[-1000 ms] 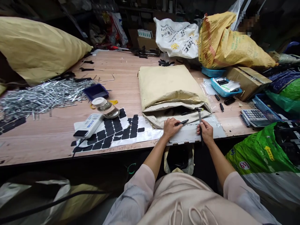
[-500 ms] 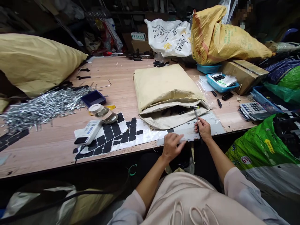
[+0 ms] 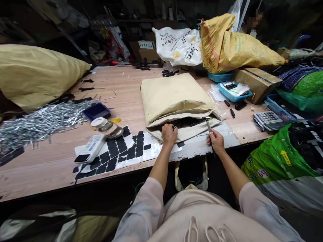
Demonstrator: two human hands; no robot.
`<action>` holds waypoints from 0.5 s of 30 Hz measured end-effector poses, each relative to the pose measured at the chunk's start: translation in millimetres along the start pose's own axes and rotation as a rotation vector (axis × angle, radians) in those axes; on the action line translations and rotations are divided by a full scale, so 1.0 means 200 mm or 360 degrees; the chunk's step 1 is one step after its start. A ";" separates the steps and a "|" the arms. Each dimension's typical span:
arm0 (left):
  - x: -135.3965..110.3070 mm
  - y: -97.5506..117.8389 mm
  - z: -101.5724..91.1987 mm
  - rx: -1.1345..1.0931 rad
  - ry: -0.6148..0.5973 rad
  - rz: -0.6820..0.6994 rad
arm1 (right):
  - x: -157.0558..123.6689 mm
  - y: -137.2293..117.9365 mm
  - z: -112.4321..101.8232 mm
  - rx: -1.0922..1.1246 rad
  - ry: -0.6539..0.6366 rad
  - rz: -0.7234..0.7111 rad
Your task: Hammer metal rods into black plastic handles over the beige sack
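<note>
A flat tan bag (image 3: 174, 90) lies on the workbench, its mouth gaping towards me with dark items in the shadow inside. My left hand (image 3: 169, 135) reaches into the left part of that mouth, fingers curled. A small dark end shows beside its fingertips, but what it belongs to I cannot make out. My right hand (image 3: 216, 140) is closed around a small T-shaped, hammer-like tool (image 3: 208, 125), held upright in front of the bag's right side. The tool has a metal shaft and a short crosswise head with a yellowish-green part; its lower end is partly hidden by my hand.
On the left are a heap of metal rods (image 3: 47, 117), a dark blue tray (image 3: 96, 111), a lidded jar (image 3: 107, 127), a white device (image 3: 91, 149) and sheets of black pads (image 3: 117, 145). To the right stand blue baskets (image 3: 234, 96), a calculator (image 3: 268, 120) and a green sack (image 3: 275, 158).
My left hand has moved forward and left from the bench edge into the bag's mouth, its fingers curling. My right hand still holds the tool in nearly the same place. The view has shifted slightly.
</note>
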State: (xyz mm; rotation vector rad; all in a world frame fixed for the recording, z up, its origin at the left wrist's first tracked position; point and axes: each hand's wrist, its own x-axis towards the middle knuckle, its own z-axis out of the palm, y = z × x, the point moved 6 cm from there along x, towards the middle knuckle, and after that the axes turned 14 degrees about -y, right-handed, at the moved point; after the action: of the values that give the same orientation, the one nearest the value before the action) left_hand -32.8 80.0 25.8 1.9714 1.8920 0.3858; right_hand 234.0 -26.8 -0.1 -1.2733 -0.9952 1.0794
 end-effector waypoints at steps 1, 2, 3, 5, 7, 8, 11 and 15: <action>-0.05 0.01 0.00 -0.0028 0.0022 0.0067 | 0.00 0.00 0.00 -0.0003 0.0002 0.0004; -0.09 0.02 0.00 -0.0063 0.0038 0.0134 | 0.00 0.00 0.00 -0.0005 0.0002 0.0008; -0.13 0.04 0.00 -0.0103 0.0038 0.0199 | 0.00 0.01 0.00 -0.0007 0.0001 0.0010; -0.19 0.08 0.03 -0.0178 -0.0024 0.0341 | 0.00 0.01 0.00 -0.0013 0.0004 0.0010; -0.22 0.14 0.09 -0.0213 -0.0140 0.0461 | 0.00 0.00 0.00 -0.0018 0.0006 0.0007; -0.21 0.16 0.12 -0.0219 -0.0193 0.0487 | 0.00 0.00 0.00 -0.0019 0.0008 0.0007; -0.18 0.17 0.17 -0.0241 -0.0262 0.0437 | 0.00 0.00 0.00 -0.0025 0.0005 0.0010; -0.15 0.15 0.19 -0.0288 -0.0248 0.0403 | 0.00 0.00 0.00 -0.0026 -0.0004 -0.0008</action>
State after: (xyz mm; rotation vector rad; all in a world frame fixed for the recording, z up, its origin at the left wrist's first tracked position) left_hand 9.2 46.1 7.9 2.0573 1.4642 0.4418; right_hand 233.7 -26.2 0.3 -1.2824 -1.0104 1.0712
